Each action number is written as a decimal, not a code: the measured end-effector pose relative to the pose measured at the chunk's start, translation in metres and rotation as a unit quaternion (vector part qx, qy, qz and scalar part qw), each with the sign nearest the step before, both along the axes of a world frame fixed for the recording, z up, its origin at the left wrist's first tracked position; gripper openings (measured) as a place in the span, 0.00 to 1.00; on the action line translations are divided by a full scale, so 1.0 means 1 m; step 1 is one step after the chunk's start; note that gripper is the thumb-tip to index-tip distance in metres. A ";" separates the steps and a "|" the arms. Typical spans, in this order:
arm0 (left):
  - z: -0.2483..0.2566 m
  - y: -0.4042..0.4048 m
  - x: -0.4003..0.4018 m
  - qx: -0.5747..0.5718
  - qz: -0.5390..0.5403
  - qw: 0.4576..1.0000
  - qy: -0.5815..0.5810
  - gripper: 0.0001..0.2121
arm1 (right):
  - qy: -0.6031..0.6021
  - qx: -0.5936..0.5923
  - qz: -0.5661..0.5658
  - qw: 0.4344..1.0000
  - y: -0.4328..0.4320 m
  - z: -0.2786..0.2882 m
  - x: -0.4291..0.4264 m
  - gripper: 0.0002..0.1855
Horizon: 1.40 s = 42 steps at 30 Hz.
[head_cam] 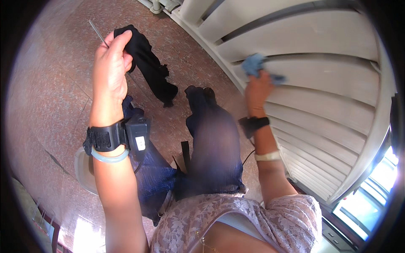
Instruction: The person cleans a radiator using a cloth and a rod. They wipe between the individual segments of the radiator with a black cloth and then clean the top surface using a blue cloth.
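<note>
My left hand [112, 60] is raised at the upper left, closed on a black cloth [150, 68] that hangs down and on a thin metal rod [96, 30] that sticks out past the fingers. My right hand [259, 90], slightly blurred, holds a crumpled blue cloth [254, 63] against or close to the white radiator [303, 72]; actual contact cannot be made out. The radiator's panels run away to the right, with dark gaps between them. Black strapped devices are on both wrists.
Below my hands are my knees in dark blue trousers [218, 142], over a reddish speckled floor [57, 110]. A pale plastic container [84, 170] stands partly behind my left forearm. White pipework [155, 7] shows at the top, and a bright window [364, 205] at the lower right.
</note>
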<state>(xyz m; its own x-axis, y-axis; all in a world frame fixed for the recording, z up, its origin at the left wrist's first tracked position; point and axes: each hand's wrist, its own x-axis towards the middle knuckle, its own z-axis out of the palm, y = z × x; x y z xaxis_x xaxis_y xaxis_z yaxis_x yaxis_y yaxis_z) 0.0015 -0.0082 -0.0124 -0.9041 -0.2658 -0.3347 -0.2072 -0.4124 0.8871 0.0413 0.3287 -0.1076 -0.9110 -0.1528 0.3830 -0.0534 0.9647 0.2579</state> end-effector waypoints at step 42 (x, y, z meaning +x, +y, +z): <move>-0.008 -0.021 0.005 -0.017 0.043 0.999 0.014 0.03 | -0.393 -0.515 -0.154 0.746 0.000 -0.058 0.048 0.13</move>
<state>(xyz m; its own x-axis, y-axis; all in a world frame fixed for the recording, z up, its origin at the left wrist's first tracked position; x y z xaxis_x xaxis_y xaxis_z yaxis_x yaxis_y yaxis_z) 0.0064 -0.0292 -0.0203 -0.8864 -0.3530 -0.2993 -0.1476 -0.3973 0.9057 0.0889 0.3283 -0.1654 -0.8472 0.1167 -0.5182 0.4672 0.6279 -0.6224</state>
